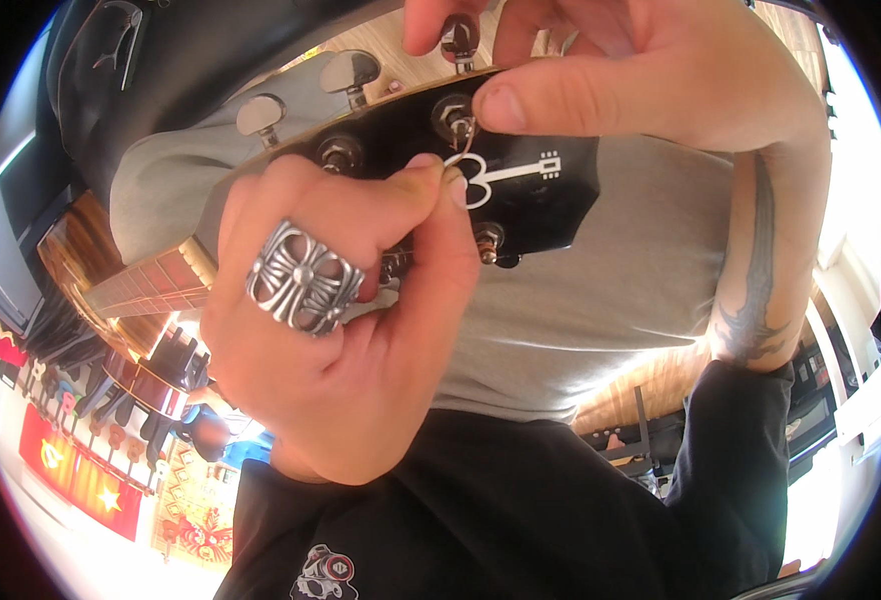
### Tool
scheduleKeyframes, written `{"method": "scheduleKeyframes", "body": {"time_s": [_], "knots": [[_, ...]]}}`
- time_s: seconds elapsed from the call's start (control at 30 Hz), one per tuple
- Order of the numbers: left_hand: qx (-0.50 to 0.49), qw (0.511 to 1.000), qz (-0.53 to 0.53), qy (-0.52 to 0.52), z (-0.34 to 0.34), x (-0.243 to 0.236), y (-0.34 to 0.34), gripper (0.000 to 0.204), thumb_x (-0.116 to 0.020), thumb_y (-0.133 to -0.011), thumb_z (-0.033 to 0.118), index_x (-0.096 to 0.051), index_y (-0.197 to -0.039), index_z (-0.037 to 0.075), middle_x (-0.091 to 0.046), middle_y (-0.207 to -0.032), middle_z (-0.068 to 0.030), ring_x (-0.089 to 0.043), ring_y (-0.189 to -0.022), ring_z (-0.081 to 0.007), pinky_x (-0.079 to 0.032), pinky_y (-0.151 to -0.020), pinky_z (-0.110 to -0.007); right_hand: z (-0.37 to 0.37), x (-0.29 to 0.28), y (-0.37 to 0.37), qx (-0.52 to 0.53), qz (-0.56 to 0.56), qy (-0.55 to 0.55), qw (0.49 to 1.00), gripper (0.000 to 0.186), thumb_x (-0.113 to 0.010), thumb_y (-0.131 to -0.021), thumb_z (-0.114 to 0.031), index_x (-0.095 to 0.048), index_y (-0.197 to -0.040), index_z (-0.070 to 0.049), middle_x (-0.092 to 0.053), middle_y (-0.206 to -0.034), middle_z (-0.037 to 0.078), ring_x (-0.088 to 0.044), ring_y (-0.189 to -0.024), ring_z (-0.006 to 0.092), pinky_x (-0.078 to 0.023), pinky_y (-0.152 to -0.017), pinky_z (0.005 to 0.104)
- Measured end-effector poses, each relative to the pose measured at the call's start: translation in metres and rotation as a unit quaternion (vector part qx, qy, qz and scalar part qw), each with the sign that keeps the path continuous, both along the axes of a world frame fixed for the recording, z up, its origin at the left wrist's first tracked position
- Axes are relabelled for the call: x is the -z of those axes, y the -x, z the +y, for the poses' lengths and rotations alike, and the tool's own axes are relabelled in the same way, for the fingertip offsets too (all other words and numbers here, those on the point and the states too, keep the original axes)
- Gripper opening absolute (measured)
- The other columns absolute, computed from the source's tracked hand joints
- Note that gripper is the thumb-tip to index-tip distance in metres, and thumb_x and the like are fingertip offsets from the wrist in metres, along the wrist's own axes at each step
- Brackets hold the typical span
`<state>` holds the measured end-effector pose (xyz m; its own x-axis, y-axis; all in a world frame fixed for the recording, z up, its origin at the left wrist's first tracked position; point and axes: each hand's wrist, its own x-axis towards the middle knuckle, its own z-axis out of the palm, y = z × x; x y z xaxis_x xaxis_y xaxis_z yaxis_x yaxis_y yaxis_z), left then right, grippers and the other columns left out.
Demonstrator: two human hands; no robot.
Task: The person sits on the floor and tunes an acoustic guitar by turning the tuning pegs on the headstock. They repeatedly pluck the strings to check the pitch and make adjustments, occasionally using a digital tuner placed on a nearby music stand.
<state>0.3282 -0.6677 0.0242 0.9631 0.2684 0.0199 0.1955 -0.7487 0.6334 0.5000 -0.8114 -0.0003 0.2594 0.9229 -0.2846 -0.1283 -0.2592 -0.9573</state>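
The black guitar headstock (566, 215) with a white key-shaped inlay lies across my lap. My left hand (331, 300), wearing a wide silver ring, pinches a thin guitar string (471, 143) between thumb and forefinger. The string bends up to the tuning post (455, 120) at the upper edge. Beside that post, my right hand (611, 85) has its thumb on the headstock's face. Its other fingers reach over the edge, around a dark tuning peg button (461, 36). Two silver peg buttons (349, 75) stick out farther left. My left hand hides part of the headstock and the nearest neck.
The fretted neck (151, 290) runs left toward a glossy brown guitar body (86, 235). Black upholstery (251, 55) lies beyond my knee. At the lower left, several guitars hang by a red flag (86, 470), near a person in blue (246, 450).
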Motion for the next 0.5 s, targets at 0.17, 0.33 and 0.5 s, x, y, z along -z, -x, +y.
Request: {"method": "scheduleKeyframes", "body": {"time_s": [0.17,0.33,0.5], "knots": [[-0.009,1.0,0.0,-0.01,0.002,0.001,0.003,0.012,-0.08,-0.084,-0.004,-0.07,-0.089,0.0,-0.056,-0.078,0.0036,-0.038,-0.063,-0.0018,-0.028,-0.057,-0.018,0.006,0.018,-0.014,-0.049,0.074,-0.052,0.995,0.042,-0.077,-0.092,-0.021,-0.06,-0.122,0.003,-0.067,-0.105,0.01,-0.065,-0.086,0.0119,-0.048,-0.063,0.0211],[0.005,1.0,-0.004,-0.004,0.001,0.001,0.001,0.013,-0.079,-0.084,-0.005,-0.07,-0.092,0.0,-0.055,-0.077,0.0039,-0.038,-0.064,-0.002,-0.028,-0.058,-0.019,0.0,0.016,-0.01,-0.037,0.057,-0.054,0.996,0.042,-0.079,-0.091,-0.019,-0.06,-0.121,0.003,-0.067,-0.105,0.011,-0.065,-0.086,0.0119,-0.048,-0.062,0.0211],[0.003,0.999,-0.022,0.023,0.001,0.004,0.002,0.015,-0.078,-0.084,-0.005,-0.071,-0.096,0.0,-0.051,-0.075,0.0049,-0.036,-0.064,-0.0022,-0.027,-0.058,-0.019,-0.002,0.019,-0.006,-0.032,0.066,-0.056,0.996,0.042,-0.08,-0.09,-0.017,-0.06,-0.121,0.004,-0.068,-0.105,0.011,-0.066,-0.086,0.0119,-0.047,-0.061,0.021]]}}
